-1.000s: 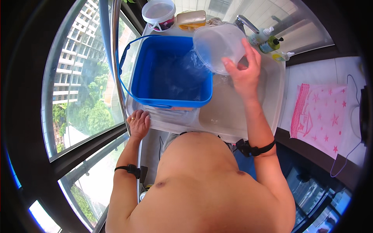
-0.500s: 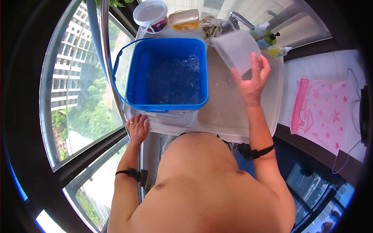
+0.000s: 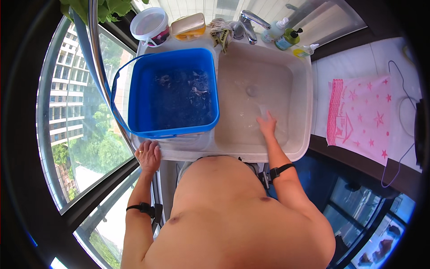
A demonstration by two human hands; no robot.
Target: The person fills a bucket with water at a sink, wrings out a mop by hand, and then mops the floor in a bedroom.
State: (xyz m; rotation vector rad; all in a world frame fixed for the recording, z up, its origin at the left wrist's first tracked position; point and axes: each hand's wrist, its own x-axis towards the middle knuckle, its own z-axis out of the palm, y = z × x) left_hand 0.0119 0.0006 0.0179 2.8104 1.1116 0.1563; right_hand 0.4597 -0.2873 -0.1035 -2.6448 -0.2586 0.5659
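Observation:
The blue bucket (image 3: 208, 89) stands in the left part of the beige sink (image 3: 303, 103), holding rippled water with bubbles. My left hand (image 3: 148, 154) has its fingers curled over the sink's front rim near the lower left of the bucket. Down in the right basin, which has water over its floor, my right hand (image 3: 268, 125) is closed on what looks like the translucent container (image 3: 262, 109); the container is very faint in the water and its outline is mostly lost.
Along the back sit a lidded tub (image 3: 148, 22), a soap box (image 3: 188, 26), crumpled cloth (image 3: 220, 32), a tap (image 3: 251, 22) and several bottles (image 3: 286, 40). A pink star-patterned towel (image 3: 358, 119) lies on the right ledge. A metal pole (image 3: 102, 76) runs beside the left window.
My right hand has moved the translucent container from beside the bucket's upper right down into the right basin. The view has shifted, bringing the tap and plant into fuller sight.

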